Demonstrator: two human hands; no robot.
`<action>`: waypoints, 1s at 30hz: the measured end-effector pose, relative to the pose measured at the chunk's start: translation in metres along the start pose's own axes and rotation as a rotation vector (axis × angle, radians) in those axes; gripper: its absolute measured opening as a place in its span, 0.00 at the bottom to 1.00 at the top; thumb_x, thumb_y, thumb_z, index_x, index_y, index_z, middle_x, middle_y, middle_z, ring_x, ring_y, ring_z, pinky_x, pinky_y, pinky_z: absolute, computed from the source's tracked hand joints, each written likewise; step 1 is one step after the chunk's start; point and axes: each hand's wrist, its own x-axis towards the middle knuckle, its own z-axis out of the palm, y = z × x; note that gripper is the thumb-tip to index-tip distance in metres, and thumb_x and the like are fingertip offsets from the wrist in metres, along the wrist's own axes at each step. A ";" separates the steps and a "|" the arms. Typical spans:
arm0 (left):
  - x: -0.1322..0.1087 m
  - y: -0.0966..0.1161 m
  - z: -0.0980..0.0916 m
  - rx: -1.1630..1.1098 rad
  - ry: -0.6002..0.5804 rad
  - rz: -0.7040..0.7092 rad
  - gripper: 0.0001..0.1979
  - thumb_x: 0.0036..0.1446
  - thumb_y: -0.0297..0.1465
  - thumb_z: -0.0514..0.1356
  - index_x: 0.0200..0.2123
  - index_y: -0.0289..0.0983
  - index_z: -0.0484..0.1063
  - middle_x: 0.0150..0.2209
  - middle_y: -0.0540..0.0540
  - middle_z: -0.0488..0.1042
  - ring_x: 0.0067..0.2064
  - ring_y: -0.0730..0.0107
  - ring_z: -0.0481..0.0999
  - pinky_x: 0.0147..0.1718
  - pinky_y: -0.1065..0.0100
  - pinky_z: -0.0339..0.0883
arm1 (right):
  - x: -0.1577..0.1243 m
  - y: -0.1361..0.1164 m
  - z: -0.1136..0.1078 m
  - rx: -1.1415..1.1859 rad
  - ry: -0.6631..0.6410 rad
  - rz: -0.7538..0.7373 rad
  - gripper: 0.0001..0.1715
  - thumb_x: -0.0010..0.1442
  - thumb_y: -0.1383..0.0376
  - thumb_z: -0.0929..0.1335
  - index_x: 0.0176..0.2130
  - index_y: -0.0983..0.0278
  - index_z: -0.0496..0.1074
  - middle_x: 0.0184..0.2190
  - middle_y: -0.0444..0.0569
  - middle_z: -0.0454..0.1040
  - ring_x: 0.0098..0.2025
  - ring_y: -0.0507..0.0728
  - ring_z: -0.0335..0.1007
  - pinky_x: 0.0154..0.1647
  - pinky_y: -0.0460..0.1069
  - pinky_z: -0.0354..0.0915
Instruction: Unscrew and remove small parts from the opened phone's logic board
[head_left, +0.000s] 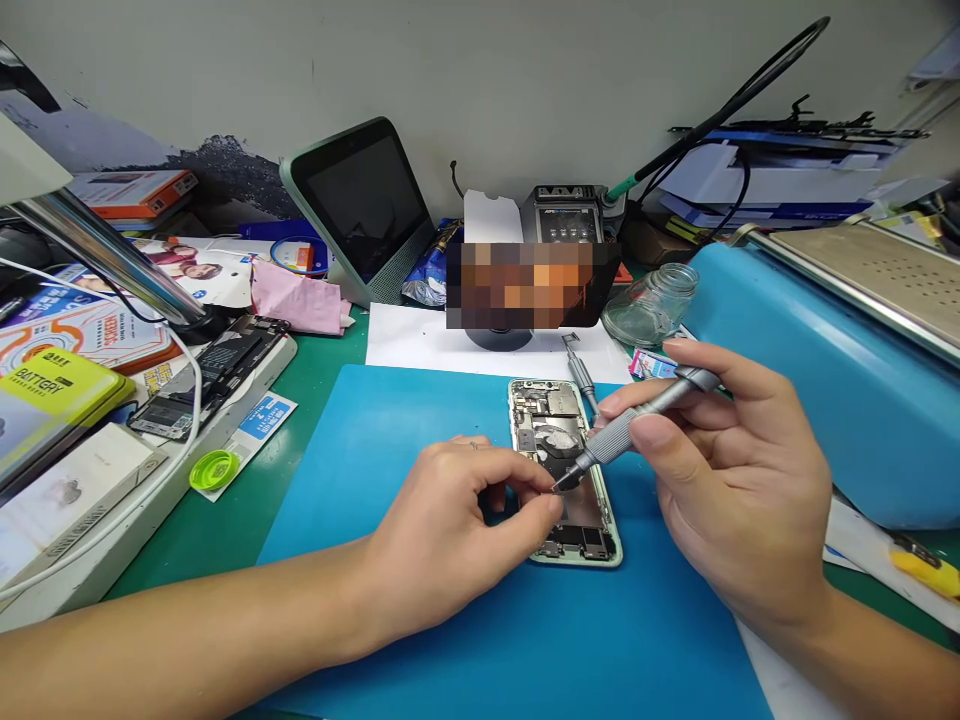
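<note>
An opened smartphone point(561, 420) lies on the blue work mat point(330, 470), its inner parts bare. My right hand point(750, 470) grips a grey precision screwdriver point(619, 435), which slants down to the left over the phone. Its tip meets the fingertips of my left hand point(457, 540). The thumb and index finger of that hand are pinched together at the tip, above the phone's lower half. Whatever sits between them is too small to make out. Just behind the phone, a second grey screwdriver point(579, 365) lies partly hidden by my right fingers.
A glass jar point(651, 305) and a large blue machine point(795, 390) stand at the right. Behind the mat are a smart display point(360, 210) and a soldering station point(566, 215). On the left, a lamp pole point(112, 255), battery box point(60, 400) and green lid point(214, 470) crowd the bench.
</note>
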 end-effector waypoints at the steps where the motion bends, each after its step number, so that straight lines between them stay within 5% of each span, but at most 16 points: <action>1: 0.000 0.000 0.000 0.000 0.002 -0.005 0.04 0.62 0.29 0.66 0.37 0.41 0.83 0.31 0.55 0.81 0.34 0.70 0.77 0.37 0.68 0.65 | 0.000 0.000 0.000 -0.002 -0.004 0.002 0.23 0.66 0.69 0.74 0.57 0.50 0.75 0.38 0.41 0.84 0.41 0.52 0.82 0.38 0.43 0.79; 30: 0.000 -0.003 0.000 0.014 -0.012 0.026 0.06 0.63 0.28 0.65 0.36 0.42 0.82 0.31 0.55 0.81 0.34 0.70 0.77 0.38 0.68 0.65 | 0.000 0.001 -0.001 -0.022 0.015 0.010 0.23 0.66 0.67 0.75 0.57 0.48 0.75 0.37 0.43 0.83 0.40 0.55 0.81 0.35 0.47 0.78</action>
